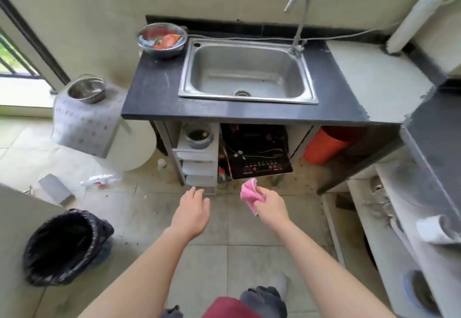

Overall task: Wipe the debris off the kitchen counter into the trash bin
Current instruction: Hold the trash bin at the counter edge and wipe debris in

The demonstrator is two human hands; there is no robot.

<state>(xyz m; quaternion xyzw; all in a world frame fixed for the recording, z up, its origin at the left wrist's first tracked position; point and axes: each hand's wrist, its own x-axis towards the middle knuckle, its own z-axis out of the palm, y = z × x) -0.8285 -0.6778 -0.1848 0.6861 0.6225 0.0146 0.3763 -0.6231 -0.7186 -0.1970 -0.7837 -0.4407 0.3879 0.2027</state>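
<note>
The dark kitchen counter stands ahead of me with a steel sink set into it. My right hand is shut on a crumpled pink cloth, held over the floor in front of the counter. My left hand hovers beside it, empty, fingers apart. The trash bin, lined with a black bag, sits on the floor at my lower left, tilted and open. Any debris on the counter is too small to make out.
A steel bowl with orange scraps sits on the counter's back left corner. A colander rests on a covered stool at left. Under the counter are white drawers, an induction cooker and an orange bucket. Litter lies on the floor.
</note>
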